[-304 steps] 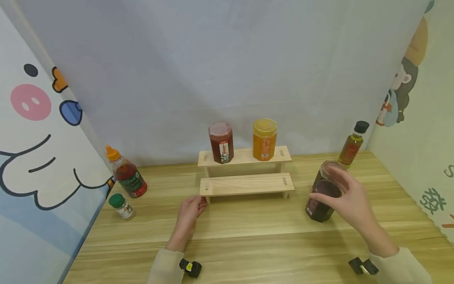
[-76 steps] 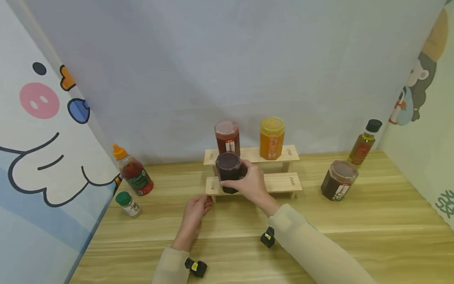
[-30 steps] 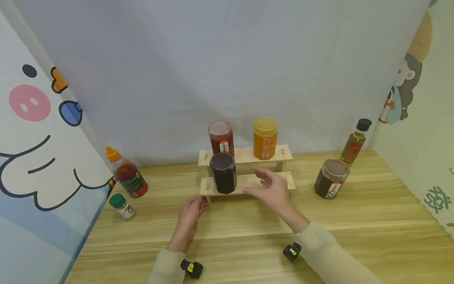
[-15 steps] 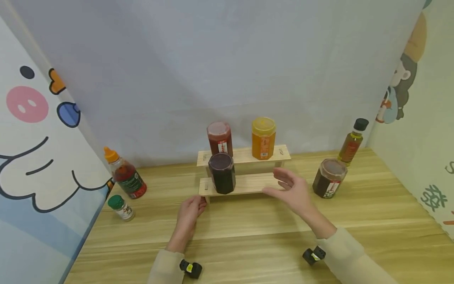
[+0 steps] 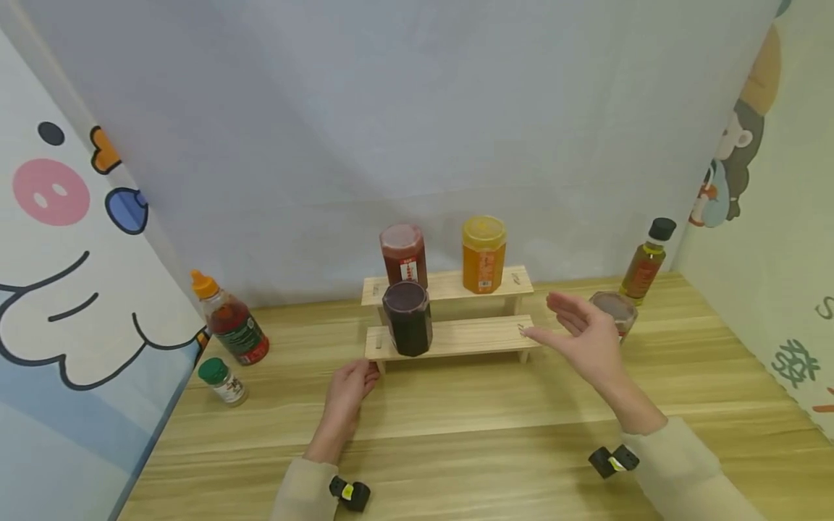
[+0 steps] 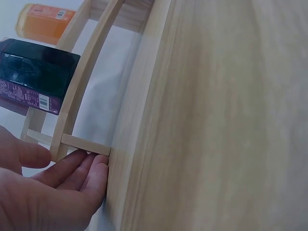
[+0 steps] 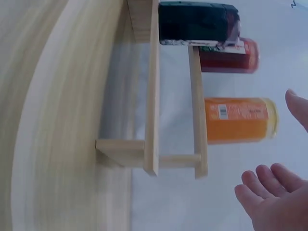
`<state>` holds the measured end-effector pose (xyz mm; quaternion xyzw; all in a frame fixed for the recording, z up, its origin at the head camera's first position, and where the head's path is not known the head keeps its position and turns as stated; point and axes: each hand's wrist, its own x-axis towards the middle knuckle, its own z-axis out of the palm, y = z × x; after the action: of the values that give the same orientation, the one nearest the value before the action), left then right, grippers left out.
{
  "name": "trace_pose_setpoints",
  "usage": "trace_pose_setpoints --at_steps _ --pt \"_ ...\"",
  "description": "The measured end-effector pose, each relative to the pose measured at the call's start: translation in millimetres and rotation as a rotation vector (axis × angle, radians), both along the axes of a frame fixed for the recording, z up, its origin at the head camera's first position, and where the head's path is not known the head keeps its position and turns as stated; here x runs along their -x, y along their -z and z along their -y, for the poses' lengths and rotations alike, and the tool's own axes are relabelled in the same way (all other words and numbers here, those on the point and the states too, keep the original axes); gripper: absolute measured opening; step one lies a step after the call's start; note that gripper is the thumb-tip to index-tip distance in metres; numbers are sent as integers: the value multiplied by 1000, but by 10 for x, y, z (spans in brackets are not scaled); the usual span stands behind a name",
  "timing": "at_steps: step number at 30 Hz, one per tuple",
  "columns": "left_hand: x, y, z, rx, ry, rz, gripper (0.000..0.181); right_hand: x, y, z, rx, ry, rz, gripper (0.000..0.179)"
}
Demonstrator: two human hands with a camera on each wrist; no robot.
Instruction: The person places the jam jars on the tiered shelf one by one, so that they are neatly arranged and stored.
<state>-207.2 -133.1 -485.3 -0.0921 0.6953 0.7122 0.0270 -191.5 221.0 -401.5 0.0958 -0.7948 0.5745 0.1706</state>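
My left hand (image 5: 347, 394) holds the front left corner of a two-tier wooden shelf (image 5: 476, 337); the left wrist view has the thumb at the plank's end and curled fingers (image 6: 91, 178) against the leg. A dark purple jar (image 5: 409, 322) stands upright on the lower tier's left part. Behind it on the upper tier is a red jar (image 5: 402, 253), partly hidden, and to the right an orange jar (image 5: 484, 257) with a yellow lid. My right hand (image 5: 589, 344) is in the air right of the shelf, thumb and fingers apart, holding nothing. It partly covers another dark jar (image 5: 617, 307).
An oil bottle (image 5: 647, 264) with a black cap stands at the back right. At the left are a red sauce bottle (image 5: 236, 325) with an orange tip and a small green-capped shaker (image 5: 224, 381). A grey curtain (image 5: 417, 130) hangs behind the wooden table (image 5: 443, 463).
The right hand carried the purple jar from the table's right side onto the lower tier, let go, and has moved right toward the other dark jar. The left hand stays at the shelf's corner.
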Motion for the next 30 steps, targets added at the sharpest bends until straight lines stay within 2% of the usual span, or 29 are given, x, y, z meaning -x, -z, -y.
trace_pose_setpoints --at_steps 8,11,21,27,30 --pt "6 11 17 -7 6 10 42 -8 -112 -185 -42 89 10 62" --pt "3 12 25 -9 7 12 43 -13 -131 -239 -62 112 -10 61" --pt "-9 -11 16 -12 5 17 42 -7 -51 -447 -234 220 -59 72" --pt "5 0 21 -1 0 26 41 -9 -2 -578 -249 240 -4 78" --pt "11 -1 20 2 0 27 41 -8 9 -640 -283 276 25 87"
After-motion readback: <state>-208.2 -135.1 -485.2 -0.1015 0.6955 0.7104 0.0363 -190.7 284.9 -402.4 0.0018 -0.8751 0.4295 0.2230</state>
